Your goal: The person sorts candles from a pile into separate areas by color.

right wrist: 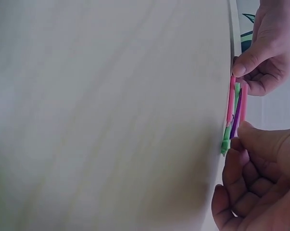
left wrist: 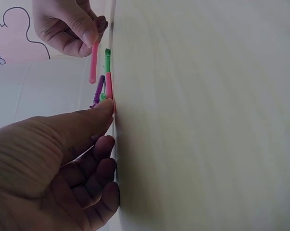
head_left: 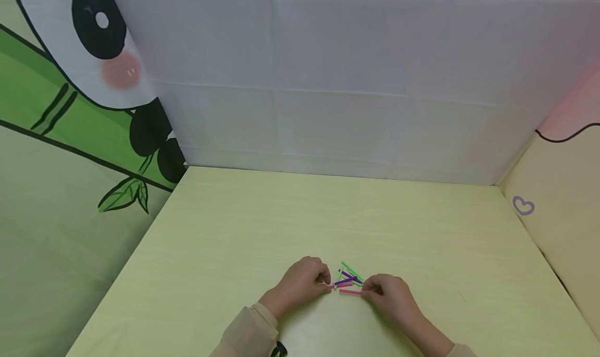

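A small pile of thin coloured sticks lies on the table between the two hands, with green sticks (head_left: 352, 269), purple sticks (head_left: 346, 280) and a pink stick (head_left: 345, 285) crossing one another. At the pile's left side, my left hand (head_left: 307, 281) pinches the end of that pink stick between thumb and finger, low against the tabletop. From the right, my right hand (head_left: 390, 297) pinches another pink stick (head_left: 350, 292) by its end. In the left wrist view this second pink stick (left wrist: 94, 62) is raised off the table. The hands partly hide the sticks' ends.
The pale yellow table (head_left: 262, 216) spreads around the hands. A white cloth wall (head_left: 328, 86) stands behind it, with printed cartoon panels at left (head_left: 70, 190) and right (head_left: 558, 226). A black band (head_left: 279, 349) shows by the left sleeve.
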Motion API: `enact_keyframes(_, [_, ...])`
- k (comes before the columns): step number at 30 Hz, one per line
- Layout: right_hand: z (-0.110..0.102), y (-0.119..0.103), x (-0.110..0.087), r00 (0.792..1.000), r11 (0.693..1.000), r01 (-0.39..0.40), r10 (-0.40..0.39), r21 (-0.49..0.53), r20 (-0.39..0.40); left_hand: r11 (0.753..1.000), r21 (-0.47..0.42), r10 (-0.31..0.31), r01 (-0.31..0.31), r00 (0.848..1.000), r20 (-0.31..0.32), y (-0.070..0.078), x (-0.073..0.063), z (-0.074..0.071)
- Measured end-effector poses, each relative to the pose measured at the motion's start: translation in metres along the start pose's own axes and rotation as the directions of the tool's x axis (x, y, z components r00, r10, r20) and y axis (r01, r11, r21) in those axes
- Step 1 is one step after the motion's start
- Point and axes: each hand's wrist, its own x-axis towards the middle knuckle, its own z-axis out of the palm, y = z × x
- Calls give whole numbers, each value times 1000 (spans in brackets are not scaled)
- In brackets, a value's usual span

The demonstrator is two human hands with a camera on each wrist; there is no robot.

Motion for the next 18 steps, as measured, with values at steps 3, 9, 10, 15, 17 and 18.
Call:
enact_keyframes(3, [-1,-1,-2,1000,1000,-5,5,3,9,1000,-1,-1,1,1000,0,1,1,0])
enact_keyframes(9, [-3,-4,-7,1000,1000,-9,9,0,20,1000,-1,-9,9,1000,-5,2,1,0])
enact_keyframes(10, [-4,-4,-8,1000,1000,-9,9,1,22,1000,0,-10,10,1000,-5,2,1,1])
enact_keyframes(15, [-5,-6,-13,999,1000,-8,8,7,34,1000,2,-7,7,1000,-11,2,2,2])
enact_keyframes(17, [-5,-7,-15,999,1000,-3,3,5,34,1000,1,-3,3,1000,-13,1,2,2])
enact_keyframes(18, [-6,-7,-16,999,1000,0,0,5,33,1000,1,-1,1,1000,-15,1,2,3])
